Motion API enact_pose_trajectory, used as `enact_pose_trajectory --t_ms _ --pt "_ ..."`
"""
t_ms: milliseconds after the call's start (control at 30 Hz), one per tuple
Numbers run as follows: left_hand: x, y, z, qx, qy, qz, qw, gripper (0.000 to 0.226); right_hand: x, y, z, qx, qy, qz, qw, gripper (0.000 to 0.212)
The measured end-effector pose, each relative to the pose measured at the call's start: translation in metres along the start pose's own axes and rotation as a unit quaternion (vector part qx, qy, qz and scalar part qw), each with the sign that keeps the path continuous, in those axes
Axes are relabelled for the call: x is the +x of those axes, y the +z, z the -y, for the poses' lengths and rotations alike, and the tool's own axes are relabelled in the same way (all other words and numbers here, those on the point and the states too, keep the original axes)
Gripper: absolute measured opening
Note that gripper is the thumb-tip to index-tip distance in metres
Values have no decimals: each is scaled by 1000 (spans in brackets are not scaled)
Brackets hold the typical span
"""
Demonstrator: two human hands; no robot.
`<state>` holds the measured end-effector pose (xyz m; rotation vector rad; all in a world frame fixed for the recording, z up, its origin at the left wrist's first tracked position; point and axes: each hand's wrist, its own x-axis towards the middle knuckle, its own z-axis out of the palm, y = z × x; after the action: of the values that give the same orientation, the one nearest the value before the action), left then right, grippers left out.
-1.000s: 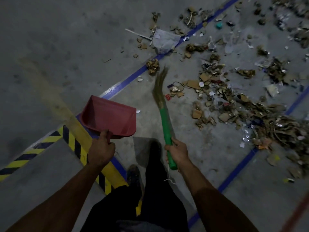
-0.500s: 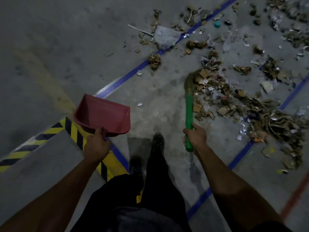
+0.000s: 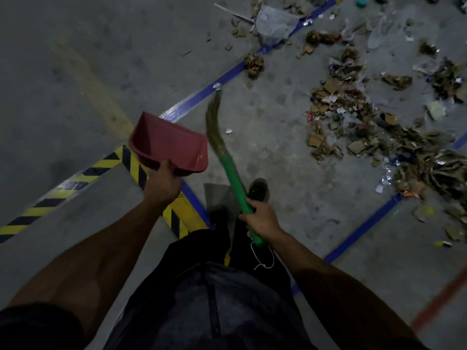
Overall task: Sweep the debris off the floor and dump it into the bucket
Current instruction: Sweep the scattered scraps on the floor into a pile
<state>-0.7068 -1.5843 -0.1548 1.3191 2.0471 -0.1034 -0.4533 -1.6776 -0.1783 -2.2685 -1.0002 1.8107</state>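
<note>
1. His left hand [image 3: 163, 184] grips the red dustpan [image 3: 169, 145] by its near edge, holding it above the striped floor tape [image 3: 126, 162].
2. His right hand [image 3: 261, 219] is clenched round the green broom [image 3: 231, 173], bristles pointing to 11 o'clock, off the pile.
3. The debris [image 3: 366, 122] lies on the floor [image 3: 63, 72] at 2 o'clock, well apart from the dustpan.
4. A blue line [image 3: 202, 94] runs past the bristle tips.

Dim, murky wide-angle view; edges bend, broom bristles [image 3: 214, 122] motion-blurred.
</note>
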Motion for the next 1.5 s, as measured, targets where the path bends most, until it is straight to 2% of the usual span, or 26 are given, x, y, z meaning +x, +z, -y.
enact_pose_trajectory --t_ms 100,200,300,433,667,800,967,1067,1167,1267,1367,1500 --pt "-4 4 2 -9 -1 -11 1000 53 6 -18 -11 57 50 -17 997 61" --pt "-7 8 3 -16 -3 -12 1000 54 16 -56 -13 94 89 -67 989 51" --pt "-10 8 2 -25 16 -23 999 52 24 -96 -5 59 90 -124 986 59" --pt "-8 2 -3 -33 14 -23 999 50 14 -122 20 -47 40 -157 986 66" --pt "-1 -17 -23 -33 -9 -6 999 48 8 -100 72 -86 -70 -174 979 65" --pt "16 -24 -39 -39 -32 -13 999 49 36 -87 106 -167 -139 -118 969 65" --pt "48 -27 -71 -59 -66 -22 996 48 96 -96 150 -257 -155 -26 954 63" --pt "77 -28 -99 -80 -66 -34 994 45 143 -115 172 -274 -146 23 950 63" --pt "108 -31 -132 -98 -75 -44 991 40 187 -147 190 -240 -96 27 966 62" --pt "136 -35 -161 -105 -90 -47 989 43 227 -186 206 -158 -47 2 986 64" --pt "159 -39 -186 -92 -90 -56 990 46 262 -219 228 -6 20 -24 999 65" --pt "185 -42 -211 -70 -76 -43 994 53 295 -260 262 194 56 -65 977 48"
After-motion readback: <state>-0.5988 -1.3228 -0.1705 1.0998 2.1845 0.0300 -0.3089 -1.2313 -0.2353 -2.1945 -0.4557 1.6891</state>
